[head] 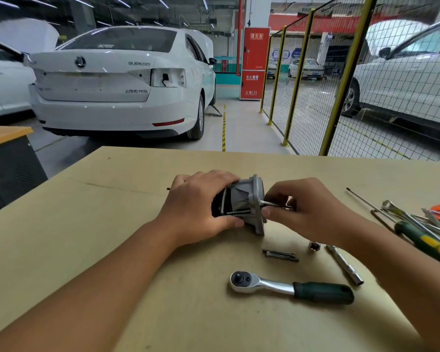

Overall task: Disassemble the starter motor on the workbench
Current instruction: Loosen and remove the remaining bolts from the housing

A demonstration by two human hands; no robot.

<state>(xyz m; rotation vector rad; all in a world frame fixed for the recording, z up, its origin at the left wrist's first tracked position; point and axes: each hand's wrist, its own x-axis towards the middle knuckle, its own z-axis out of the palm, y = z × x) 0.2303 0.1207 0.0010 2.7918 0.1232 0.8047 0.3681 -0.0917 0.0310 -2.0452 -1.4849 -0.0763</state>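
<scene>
Head view: the starter motor (244,204) lies on its side near the middle of the workbench (112,224). The left hand (201,207) wraps around the motor's dark body, fingers curled over its top and thumb beneath. The right hand (308,207), touching the motor's grey flanged end, pinches a thin through bolt (273,204) sticking out of that flange. In front of the motor, nearer the person, lie two loose bolts (281,255), a small socket (314,246), an extension bar (344,264) and a ratchet wrench (291,287). Right of the motor lie a green-handled screwdriver (424,243) and wrenches (417,219). Beyond the motor stands a white car (117,82).
</scene>
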